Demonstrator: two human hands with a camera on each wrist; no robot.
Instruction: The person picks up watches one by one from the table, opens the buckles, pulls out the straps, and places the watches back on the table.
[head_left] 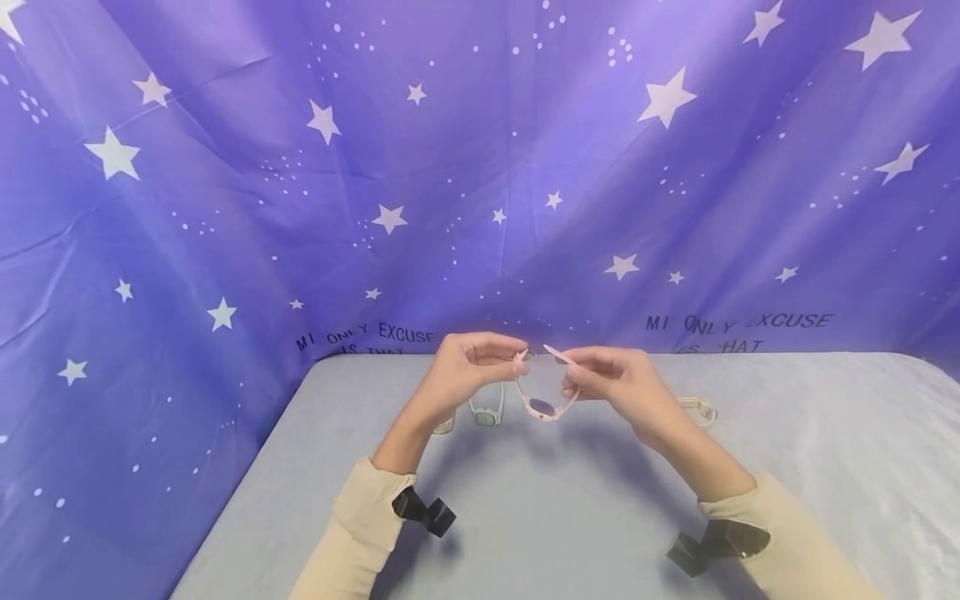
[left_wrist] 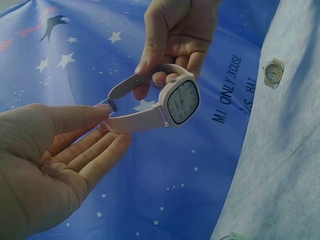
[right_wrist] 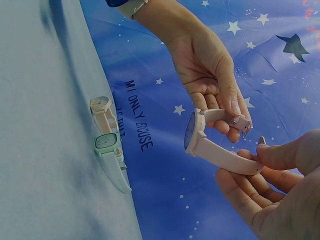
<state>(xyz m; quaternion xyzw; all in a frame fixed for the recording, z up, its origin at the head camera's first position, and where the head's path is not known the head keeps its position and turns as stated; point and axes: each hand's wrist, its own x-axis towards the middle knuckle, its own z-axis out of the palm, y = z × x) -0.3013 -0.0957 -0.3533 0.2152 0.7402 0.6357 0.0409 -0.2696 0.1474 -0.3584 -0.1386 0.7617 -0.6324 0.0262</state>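
Observation:
A pale pink wristwatch [head_left: 542,409] with a rounded-square dial hangs above the table between both hands, its strap unfastened. My left hand [head_left: 474,367] pinches the buckle end of the strap between thumb and fingers. In the left wrist view, the metal buckle [left_wrist: 113,105] shows at that thumb's tip. My right hand [head_left: 617,375] pinches the other strap end, the one with holes. Both strap ends point up, with a small gap between them in the head view. The dial [left_wrist: 182,101] shows clearly in the left wrist view.
A mint-green watch [right_wrist: 106,143] and a beige watch [right_wrist: 101,106] lie side by side on the table [head_left: 525,517], behind the left hand. Beyond the right hand lies a gold-toned watch [head_left: 699,411]. A purple star-patterned curtain [head_left: 480,167] hangs along the far edge.

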